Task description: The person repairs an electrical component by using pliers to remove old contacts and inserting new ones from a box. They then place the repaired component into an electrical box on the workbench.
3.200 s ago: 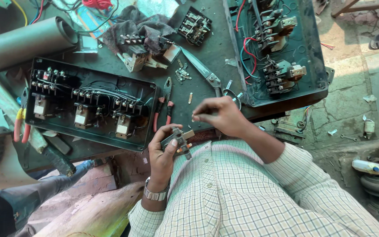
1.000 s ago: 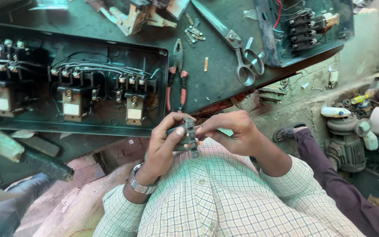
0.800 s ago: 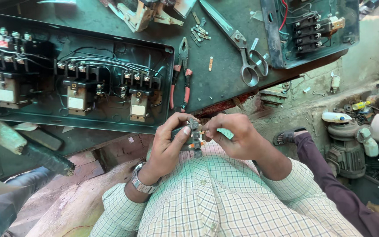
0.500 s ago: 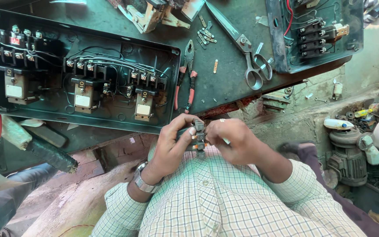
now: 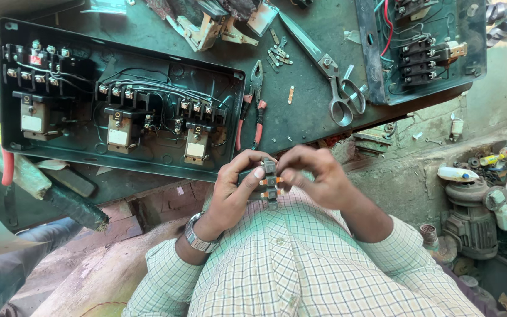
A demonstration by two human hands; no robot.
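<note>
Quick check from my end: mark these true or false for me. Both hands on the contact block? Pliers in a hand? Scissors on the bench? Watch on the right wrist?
1. Both hands hold the contact block. True: left hand, right hand.
2. The pliers are in a hand. False: they lie on the bench.
3. The scissors lie on the bench. True.
4. The watch is on the right wrist. False: the left wrist.

Both hands (image 5: 277, 185) around a small contact block (image 5: 270, 183)
</note>
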